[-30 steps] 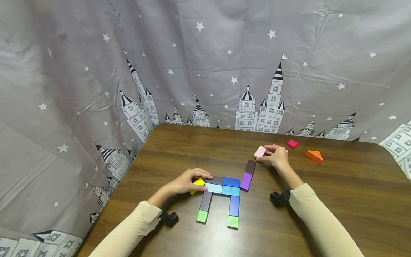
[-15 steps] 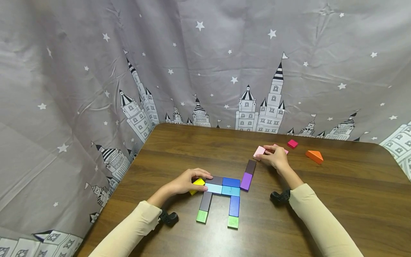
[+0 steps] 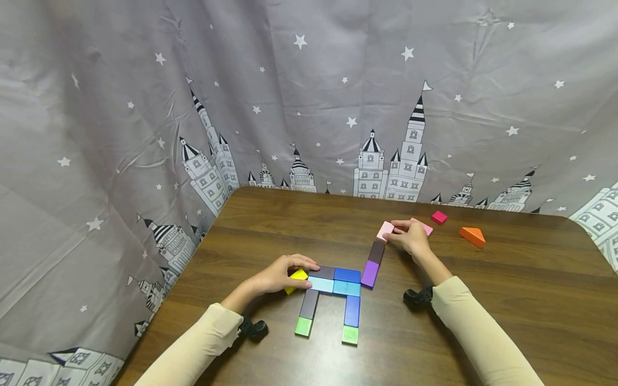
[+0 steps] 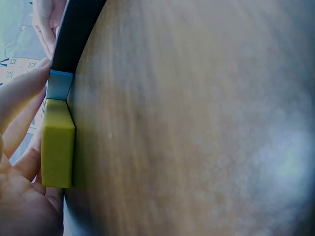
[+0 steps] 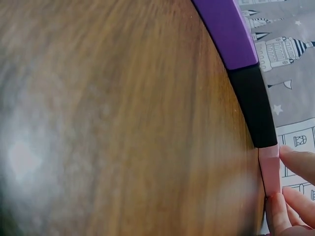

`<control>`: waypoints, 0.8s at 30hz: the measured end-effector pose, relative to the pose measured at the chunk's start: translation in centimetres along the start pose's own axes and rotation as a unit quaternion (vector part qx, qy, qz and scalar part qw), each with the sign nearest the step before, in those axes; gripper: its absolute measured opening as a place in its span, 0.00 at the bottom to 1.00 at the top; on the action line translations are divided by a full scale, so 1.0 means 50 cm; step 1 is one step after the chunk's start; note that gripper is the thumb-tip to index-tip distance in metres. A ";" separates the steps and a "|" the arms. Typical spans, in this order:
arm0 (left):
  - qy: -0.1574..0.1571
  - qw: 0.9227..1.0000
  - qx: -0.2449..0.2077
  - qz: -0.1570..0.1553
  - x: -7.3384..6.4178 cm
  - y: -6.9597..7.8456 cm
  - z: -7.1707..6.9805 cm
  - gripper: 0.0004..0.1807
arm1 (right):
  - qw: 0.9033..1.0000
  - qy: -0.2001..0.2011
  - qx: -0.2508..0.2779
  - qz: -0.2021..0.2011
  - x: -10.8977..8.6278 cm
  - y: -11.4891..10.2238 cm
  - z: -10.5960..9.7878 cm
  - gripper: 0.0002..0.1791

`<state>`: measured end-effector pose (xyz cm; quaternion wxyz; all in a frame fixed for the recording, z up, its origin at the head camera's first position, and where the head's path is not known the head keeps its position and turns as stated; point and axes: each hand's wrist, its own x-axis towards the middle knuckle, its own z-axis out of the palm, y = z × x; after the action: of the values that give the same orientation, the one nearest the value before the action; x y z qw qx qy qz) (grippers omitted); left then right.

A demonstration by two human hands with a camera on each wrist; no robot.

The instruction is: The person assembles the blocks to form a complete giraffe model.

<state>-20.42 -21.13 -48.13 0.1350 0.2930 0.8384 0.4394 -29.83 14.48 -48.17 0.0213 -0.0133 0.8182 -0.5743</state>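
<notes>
My right hand [image 3: 407, 237] pinches a light pink block [image 3: 385, 231] between thumb and fingers. In the right wrist view that pink block [image 5: 269, 167] meets the end of a dark brown block [image 5: 253, 105], which adjoins a purple block [image 5: 229, 32]. My left hand [image 3: 277, 275] rests at the left end of the laid-out blocks. Its thumb touches the light blue block [image 3: 322, 284] and a fingertip reaches the dark grey block [image 3: 324, 272]. A yellow block [image 4: 58, 147] lies between thumb and fingers; whether they press it is unclear.
Blue blocks [image 3: 347, 275], a cyan block [image 3: 346, 288] and two legs ending in green blocks [image 3: 303, 326] complete the flat figure. Beyond my right hand lie a pink block [image 3: 425, 227], a crimson block [image 3: 439, 217] and an orange triangular block [image 3: 472, 236]. A curtain [image 3: 309, 107] hangs behind the table.
My right hand has drawn the light pink block leftward, so that it now sits against the far end of the dark brown block. The left hand has stayed in place.
</notes>
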 end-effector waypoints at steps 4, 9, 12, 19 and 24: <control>0.000 1.000 0.000 -0.002 -0.001 0.000 0.001 0.21 | 1.000 -0.003 -0.001 0.007 0.000 0.000 0.004 0.28; -0.001 1.000 0.002 -0.005 -0.002 -0.001 0.002 0.22 | 1.000 -0.004 -0.003 0.007 0.001 0.001 0.007 0.28; 0.000 1.000 0.002 -0.005 -0.002 -0.001 0.002 0.22 | 1.000 -0.006 -0.003 0.006 -0.001 -0.001 0.007 0.28; 0.000 1.000 0.001 -0.008 0.000 0.002 0.001 0.22 | 1.000 -0.019 0.005 0.005 -0.002 -0.003 0.002 0.28; 0.000 1.000 -0.001 -0.008 0.001 0.004 0.000 0.22 | 1.000 -0.024 0.007 -0.001 -0.001 0.000 0.000 0.28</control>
<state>-20.36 -21.00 -47.97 0.1392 0.2863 0.8401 0.4392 -29.80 14.47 -48.16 0.0406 -0.0276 0.8135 -0.5795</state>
